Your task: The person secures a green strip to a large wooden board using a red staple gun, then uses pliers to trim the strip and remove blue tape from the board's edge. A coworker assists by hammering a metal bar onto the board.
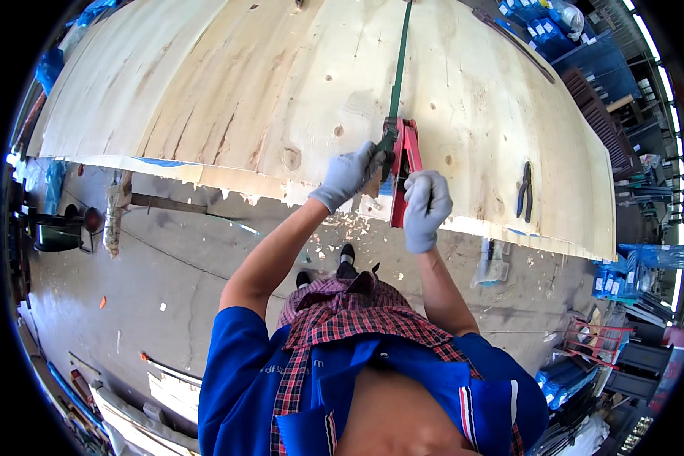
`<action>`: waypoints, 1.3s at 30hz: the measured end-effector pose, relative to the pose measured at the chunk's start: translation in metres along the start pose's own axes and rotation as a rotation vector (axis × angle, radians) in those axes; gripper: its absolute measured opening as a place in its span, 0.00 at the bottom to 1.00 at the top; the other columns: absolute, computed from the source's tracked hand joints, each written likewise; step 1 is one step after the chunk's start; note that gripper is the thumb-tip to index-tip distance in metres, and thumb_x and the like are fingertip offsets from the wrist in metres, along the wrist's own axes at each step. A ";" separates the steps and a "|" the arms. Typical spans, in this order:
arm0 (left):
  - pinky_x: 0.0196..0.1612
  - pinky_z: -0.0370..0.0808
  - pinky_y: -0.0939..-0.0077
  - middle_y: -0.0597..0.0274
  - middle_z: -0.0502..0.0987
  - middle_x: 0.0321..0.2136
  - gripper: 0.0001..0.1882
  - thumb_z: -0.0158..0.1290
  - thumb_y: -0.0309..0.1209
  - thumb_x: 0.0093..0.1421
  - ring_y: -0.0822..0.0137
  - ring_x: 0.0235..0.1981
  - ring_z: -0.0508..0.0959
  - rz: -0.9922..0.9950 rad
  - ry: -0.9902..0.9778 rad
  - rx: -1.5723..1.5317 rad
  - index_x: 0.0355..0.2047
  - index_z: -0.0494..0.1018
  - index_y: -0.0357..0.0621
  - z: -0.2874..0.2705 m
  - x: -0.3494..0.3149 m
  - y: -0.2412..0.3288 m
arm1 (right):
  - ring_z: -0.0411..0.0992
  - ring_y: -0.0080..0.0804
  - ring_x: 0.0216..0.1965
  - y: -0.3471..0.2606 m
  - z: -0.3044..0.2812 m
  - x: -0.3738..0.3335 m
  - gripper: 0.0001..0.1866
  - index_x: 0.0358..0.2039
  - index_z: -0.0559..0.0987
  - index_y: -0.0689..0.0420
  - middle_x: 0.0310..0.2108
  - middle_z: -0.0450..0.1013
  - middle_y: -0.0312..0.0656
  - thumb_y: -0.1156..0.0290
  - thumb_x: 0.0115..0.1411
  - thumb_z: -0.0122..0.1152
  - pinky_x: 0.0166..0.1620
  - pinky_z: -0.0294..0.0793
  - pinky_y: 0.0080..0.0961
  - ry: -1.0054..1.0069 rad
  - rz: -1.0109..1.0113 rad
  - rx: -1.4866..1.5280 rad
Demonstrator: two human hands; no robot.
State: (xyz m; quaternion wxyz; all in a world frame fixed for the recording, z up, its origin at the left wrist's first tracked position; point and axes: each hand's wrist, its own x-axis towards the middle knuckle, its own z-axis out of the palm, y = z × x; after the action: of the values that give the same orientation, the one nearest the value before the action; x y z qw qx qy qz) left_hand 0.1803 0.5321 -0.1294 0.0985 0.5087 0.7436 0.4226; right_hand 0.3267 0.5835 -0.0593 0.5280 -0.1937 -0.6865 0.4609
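A green strap [401,64] runs from the far side of the plywood sheet [228,83] toward me and into a strapping tool with red handles [411,148]. My left hand [347,176], in a grey glove, is closed on the dark part at the tool's left side; its fingertips are partly hidden there. My right hand [426,204], gloved the same way, wraps round a red handle near the sheet's front edge. To the right, a pair of pliers with dark blue handles [524,194] lies on the plywood, touched by neither hand.
A long dark bar [515,45] lies at the far right of the sheet. The sheet's near edge is ragged, and wood chips [357,228] litter the concrete floor [167,266] below. Blue-wrapped bundles [642,262] stand at the right. A wooden post [117,213] stands at the left.
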 end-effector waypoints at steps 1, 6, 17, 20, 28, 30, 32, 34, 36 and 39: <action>0.23 0.69 0.55 0.48 0.74 0.19 0.13 0.46 0.43 0.64 0.45 0.23 0.76 -0.031 -0.023 -0.005 0.33 0.63 0.47 0.003 -0.002 0.004 | 0.62 0.15 0.17 -0.002 0.004 0.010 0.10 0.25 0.71 0.64 0.21 0.69 0.37 0.79 0.64 0.45 0.21 0.62 0.13 0.049 0.032 0.083; 0.22 0.70 0.60 0.52 0.74 0.18 0.12 0.45 0.42 0.65 0.51 0.20 0.76 -0.051 0.061 -0.069 0.36 0.66 0.47 0.014 -0.002 -0.004 | 0.56 0.13 0.13 -0.014 0.037 0.063 0.11 0.25 0.68 0.63 0.17 0.65 0.36 0.77 0.66 0.45 0.17 0.55 0.15 0.050 0.070 0.172; 0.15 0.60 0.79 0.72 0.64 0.15 0.17 0.40 0.42 0.67 0.77 0.13 0.62 -0.562 -0.075 -1.071 0.30 0.69 0.44 0.017 0.021 0.073 | 0.55 0.12 0.13 -0.006 0.012 0.032 0.11 0.24 0.69 0.63 0.16 0.64 0.33 0.77 0.64 0.45 0.17 0.54 0.14 0.087 0.075 0.217; 0.29 0.73 0.58 0.46 0.74 0.22 0.18 0.41 0.42 0.66 0.46 0.25 0.76 -0.282 0.076 -0.555 0.28 0.66 0.39 0.038 0.012 0.045 | 0.55 0.14 0.14 -0.009 0.015 0.029 0.11 0.23 0.67 0.62 0.17 0.64 0.34 0.77 0.64 0.45 0.18 0.55 0.15 0.068 0.055 0.193; 0.49 0.71 0.56 0.28 0.65 0.47 0.52 0.64 0.49 0.46 0.38 0.48 0.70 -0.172 0.120 -0.211 0.57 0.47 0.26 0.023 -0.012 0.083 | 0.61 0.22 0.12 0.017 0.055 0.168 0.17 0.21 0.73 0.63 0.12 0.65 0.37 0.63 0.61 0.49 0.19 0.61 0.25 0.144 0.213 -0.158; 0.55 0.67 0.60 0.29 0.57 0.56 0.63 0.66 0.46 0.42 0.38 0.55 0.65 -0.176 0.052 -0.160 0.63 0.35 0.25 0.037 -0.007 0.092 | 0.62 0.25 0.12 0.048 0.046 0.216 0.19 0.21 0.75 0.63 0.10 0.65 0.39 0.60 0.60 0.49 0.19 0.62 0.29 0.159 0.255 -0.263; 0.51 0.70 0.58 0.32 0.60 0.53 0.60 0.65 0.43 0.44 0.40 0.52 0.67 -0.198 -0.027 -0.143 0.63 0.37 0.25 0.032 0.001 0.108 | 0.63 0.27 0.12 0.072 0.034 0.242 0.20 0.21 0.75 0.63 0.09 0.65 0.40 0.59 0.59 0.49 0.20 0.63 0.30 0.184 0.280 -0.306; 0.47 0.72 0.57 0.33 0.62 0.50 0.56 0.63 0.40 0.46 0.40 0.49 0.69 -0.221 -0.023 -0.080 0.63 0.38 0.25 0.026 -0.008 0.088 | 0.59 0.21 0.11 0.037 0.051 0.204 0.17 0.23 0.74 0.61 0.13 0.65 0.35 0.62 0.61 0.49 0.17 0.59 0.24 0.124 0.280 -0.115; 0.43 0.74 0.58 0.36 0.63 0.46 0.53 0.61 0.35 0.46 0.42 0.46 0.70 -0.209 0.030 -0.055 0.62 0.39 0.25 0.027 -0.006 0.077 | 0.55 0.14 0.12 0.000 0.040 0.144 0.13 0.24 0.71 0.59 0.15 0.62 0.30 0.66 0.63 0.47 0.16 0.53 0.18 0.119 0.254 0.103; 0.39 0.76 0.60 0.40 0.63 0.43 0.52 0.60 0.31 0.44 0.45 0.44 0.70 -0.208 0.059 -0.045 0.62 0.41 0.24 0.038 -0.009 0.070 | 0.57 0.14 0.14 -0.010 0.018 0.022 0.12 0.23 0.69 0.60 0.13 0.61 0.30 0.77 0.65 0.43 0.18 0.58 0.16 0.016 0.015 -0.040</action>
State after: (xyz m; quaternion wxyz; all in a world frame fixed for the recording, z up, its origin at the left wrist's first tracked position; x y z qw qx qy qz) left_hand 0.2529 0.5536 -0.1047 0.1314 0.4138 0.7854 0.4412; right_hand 0.3045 0.5867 -0.0390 0.5260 -0.2129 -0.6899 0.4495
